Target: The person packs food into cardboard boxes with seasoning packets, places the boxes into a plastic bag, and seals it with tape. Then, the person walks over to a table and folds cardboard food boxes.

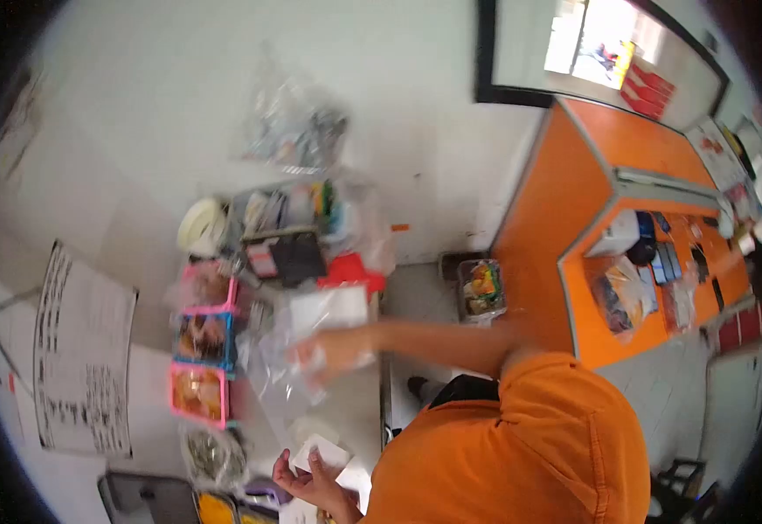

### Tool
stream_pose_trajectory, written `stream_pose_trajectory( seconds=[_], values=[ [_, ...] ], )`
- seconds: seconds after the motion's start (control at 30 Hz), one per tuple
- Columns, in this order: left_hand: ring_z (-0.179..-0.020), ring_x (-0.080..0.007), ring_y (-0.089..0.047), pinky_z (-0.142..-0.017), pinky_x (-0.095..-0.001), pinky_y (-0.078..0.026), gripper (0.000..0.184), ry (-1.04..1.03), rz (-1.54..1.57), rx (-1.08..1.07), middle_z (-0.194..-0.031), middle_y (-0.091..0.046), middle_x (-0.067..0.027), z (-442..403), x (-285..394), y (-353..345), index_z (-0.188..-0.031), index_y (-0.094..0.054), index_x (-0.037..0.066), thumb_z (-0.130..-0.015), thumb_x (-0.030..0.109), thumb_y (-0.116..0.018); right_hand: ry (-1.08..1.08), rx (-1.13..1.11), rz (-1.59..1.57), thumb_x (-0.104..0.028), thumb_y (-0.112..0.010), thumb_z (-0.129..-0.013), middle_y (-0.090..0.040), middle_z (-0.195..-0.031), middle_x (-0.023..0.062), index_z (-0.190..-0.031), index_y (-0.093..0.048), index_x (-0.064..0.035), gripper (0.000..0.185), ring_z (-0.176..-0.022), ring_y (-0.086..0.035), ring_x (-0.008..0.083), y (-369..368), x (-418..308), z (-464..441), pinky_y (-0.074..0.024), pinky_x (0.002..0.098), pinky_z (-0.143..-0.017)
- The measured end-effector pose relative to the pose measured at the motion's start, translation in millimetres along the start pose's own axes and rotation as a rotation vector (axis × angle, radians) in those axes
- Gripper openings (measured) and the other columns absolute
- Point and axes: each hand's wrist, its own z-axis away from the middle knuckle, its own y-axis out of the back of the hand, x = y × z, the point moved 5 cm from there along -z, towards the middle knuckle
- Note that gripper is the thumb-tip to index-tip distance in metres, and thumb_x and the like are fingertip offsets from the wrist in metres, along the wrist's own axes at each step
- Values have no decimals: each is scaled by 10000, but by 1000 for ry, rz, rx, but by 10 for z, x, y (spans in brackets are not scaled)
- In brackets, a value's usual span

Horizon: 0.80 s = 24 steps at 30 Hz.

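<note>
Low in the view, my left hand [311, 485] has its thumb against a flat white square piece [322, 454], whose exact kind I cannot make out. Higher up, my right hand [342, 352] reaches across the worktop [350, 406], its fingers smeared by motion. Clear plastic bags [267, 362] lie around and below those fingers, and a whitish patch shows between them; whether the hand grips any of it is unclear. Just beyond the right hand is a white flat sheet or board [329, 306]. A pale round item [315, 428] sits near the white square.
Pink and blue baskets [199, 393] of packed food line the wall side, with a bag of greens [213, 454] below. A white tub [204, 227], a dark box [287, 255] and red plastic [352, 271] stand farther along. An orange counter [591, 288] is across the floor.
</note>
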Motion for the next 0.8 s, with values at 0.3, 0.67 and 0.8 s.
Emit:
stream_pose_trajectory(
  seconds=[0.3,0.67,0.8],
  values=[
    [-1119,-270,-655,-922,-409,-572,423,426,471,-666,-1262,-632,-154,363,-106,-938,-1315,-538,-24,-934,60,-703,-216,461,127,-297,-738,-924,-723,-998,220,-1214,-648,7,429,-905,-730,322,-1063,-478,1738,-543,397,-792],
    [-1371,-309,-484,-1087,-526,-442,534,765,909,-1302,-1510,-490,-130,1550,156,-881,-1557,-376,214,-1062,375,-494,-461,801,119,-265,-669,-1012,-733,-928,155,-1163,-679,18,321,-777,-696,237,-2246,-1160,3242,-543,377,-694],
    [-1071,-254,-628,-987,-524,-508,468,917,843,-1223,-1287,-601,-67,1748,288,-1000,-1513,-441,237,-1063,340,-514,-504,955,-490,-230,-645,-1037,-730,-891,89,-1109,-693,27,272,-737,-664,126,-2663,-1454,3655,-537,287,-653]
  ],
)
